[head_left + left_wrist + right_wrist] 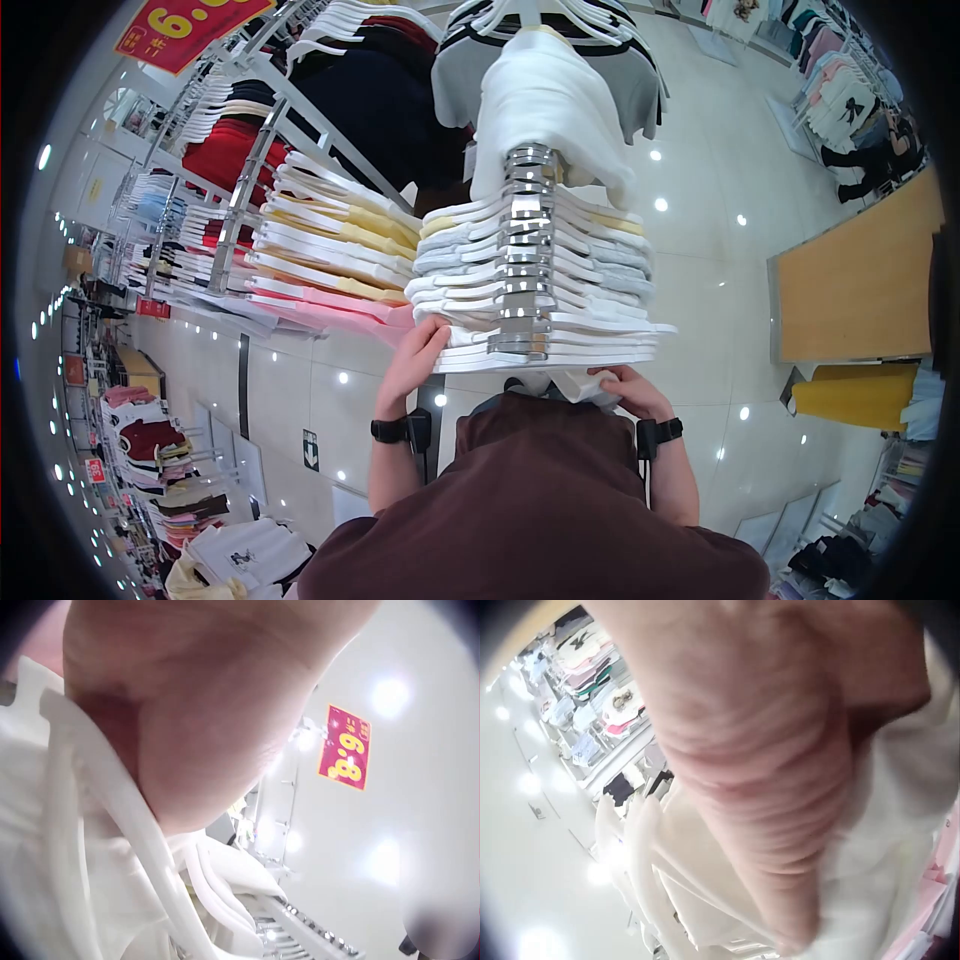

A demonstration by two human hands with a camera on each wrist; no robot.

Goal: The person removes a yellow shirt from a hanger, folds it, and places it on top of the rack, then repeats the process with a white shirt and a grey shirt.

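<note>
White garments [470, 300] hang in a close row on white hangers [600, 345] in front of the person. At the row's near left end, the left hand [415, 355] grips a hanger end, its fingertips in among the garments. A white hanger arm [127, 802] runs beneath that palm in the left wrist view, where most of the fingers are hidden. Below the near right end, the right hand [638, 392] pinches a piece of white cloth [588, 388]. In the right wrist view this hand covers the middle, with white cloth [900, 817] draped beside it.
A metal rail [527, 290] carries the hanger hooks. Yellow and pink garments [340, 305] hang close on the left, and grey shirts [460, 80] behind. A wooden panel [860, 270] stands to the right. Tiled floor [700, 300] shows between the racks.
</note>
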